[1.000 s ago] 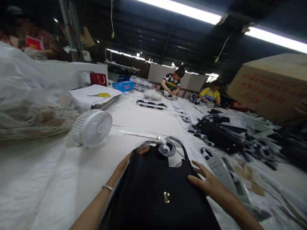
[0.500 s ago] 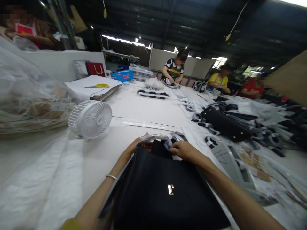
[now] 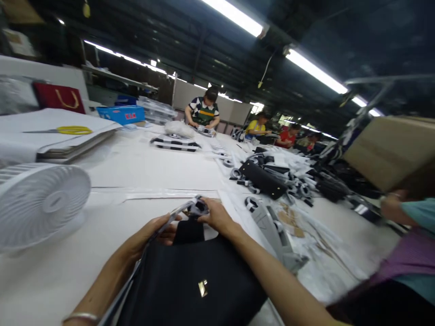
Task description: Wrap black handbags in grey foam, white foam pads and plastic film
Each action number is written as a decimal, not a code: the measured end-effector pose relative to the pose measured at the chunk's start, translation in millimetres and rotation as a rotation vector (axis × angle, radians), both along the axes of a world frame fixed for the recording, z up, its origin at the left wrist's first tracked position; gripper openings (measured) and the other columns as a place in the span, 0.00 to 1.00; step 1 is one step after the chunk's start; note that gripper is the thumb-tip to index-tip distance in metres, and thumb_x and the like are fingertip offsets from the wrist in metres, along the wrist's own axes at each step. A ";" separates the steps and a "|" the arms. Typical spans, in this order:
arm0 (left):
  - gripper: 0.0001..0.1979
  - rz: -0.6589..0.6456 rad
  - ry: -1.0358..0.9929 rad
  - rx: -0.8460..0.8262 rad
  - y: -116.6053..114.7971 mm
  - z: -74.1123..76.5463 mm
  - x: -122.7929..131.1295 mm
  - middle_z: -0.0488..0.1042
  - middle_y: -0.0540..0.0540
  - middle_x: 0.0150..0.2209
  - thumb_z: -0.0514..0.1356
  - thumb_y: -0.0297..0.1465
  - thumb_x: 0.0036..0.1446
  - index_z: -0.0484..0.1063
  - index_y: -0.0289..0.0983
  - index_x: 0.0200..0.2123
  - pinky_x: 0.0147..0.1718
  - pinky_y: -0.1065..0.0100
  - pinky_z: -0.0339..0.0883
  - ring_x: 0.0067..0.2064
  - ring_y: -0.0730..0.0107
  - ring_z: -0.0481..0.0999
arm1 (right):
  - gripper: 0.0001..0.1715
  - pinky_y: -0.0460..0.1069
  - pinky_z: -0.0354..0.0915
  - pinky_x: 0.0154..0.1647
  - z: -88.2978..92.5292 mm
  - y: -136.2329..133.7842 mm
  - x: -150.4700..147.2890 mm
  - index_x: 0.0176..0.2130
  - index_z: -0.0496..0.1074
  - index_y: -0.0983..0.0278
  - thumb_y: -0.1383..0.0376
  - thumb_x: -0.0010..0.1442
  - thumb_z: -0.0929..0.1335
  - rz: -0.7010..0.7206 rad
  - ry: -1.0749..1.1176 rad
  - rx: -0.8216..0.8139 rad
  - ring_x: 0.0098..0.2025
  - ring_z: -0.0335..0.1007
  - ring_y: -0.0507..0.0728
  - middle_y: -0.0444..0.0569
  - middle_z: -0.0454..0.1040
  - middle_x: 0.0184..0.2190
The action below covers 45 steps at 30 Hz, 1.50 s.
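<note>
Two hands at the mouth of one black handbag (image 3: 190, 267), low in the view and over the near part of the white tabletop (image 3: 163, 167). With the right hand (image 3: 219, 219), pinches the plastic-wrapped handle (image 3: 172, 215) near its far end, between thumb and fingers. With the left hand (image 3: 156, 231), reaches in at the left of the opening, fingers part-curled and partly hidden by the handle; cannot tell whether pressed onto anything.

Already done, by the look: a gold clasp (image 3: 203, 288) on the front, wrapping along the handle. Seemingly not yet settled: the handle, bunched in the fingers above an open top. Cannot tell how much is left.

Widest room for moving straight ahead, and leftward as far as the white fan (image 3: 54, 203). Tighter on the right, against a grey plastic device (image 3: 275, 231) and, farther off, a heap of wrapped bag parts (image 3: 292, 172). Cannot make out the tabletop's near edge.
</note>
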State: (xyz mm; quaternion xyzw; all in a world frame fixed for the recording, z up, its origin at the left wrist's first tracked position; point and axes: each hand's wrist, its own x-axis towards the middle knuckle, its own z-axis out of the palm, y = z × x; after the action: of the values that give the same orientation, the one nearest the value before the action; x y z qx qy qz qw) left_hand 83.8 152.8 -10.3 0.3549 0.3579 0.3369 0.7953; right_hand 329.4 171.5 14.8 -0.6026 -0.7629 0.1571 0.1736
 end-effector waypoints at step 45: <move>0.26 -0.294 0.787 1.084 -114.7 81.1 -11.7 0.62 0.41 0.66 0.64 0.41 0.59 0.70 0.40 0.59 0.68 0.56 0.40 0.70 0.53 0.53 | 0.29 0.59 0.56 0.65 49.7 -97.2 3.7 0.60 0.70 0.65 0.59 0.61 0.70 0.107 0.045 -0.007 0.62 0.63 0.66 0.56 0.70 0.60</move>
State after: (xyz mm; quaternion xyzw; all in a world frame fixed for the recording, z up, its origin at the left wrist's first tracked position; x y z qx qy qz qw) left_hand 72.1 38.1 70.8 0.8438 0.3490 0.2029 0.3536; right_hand 333.1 74.3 64.5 -0.5580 -0.7893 0.1823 0.1802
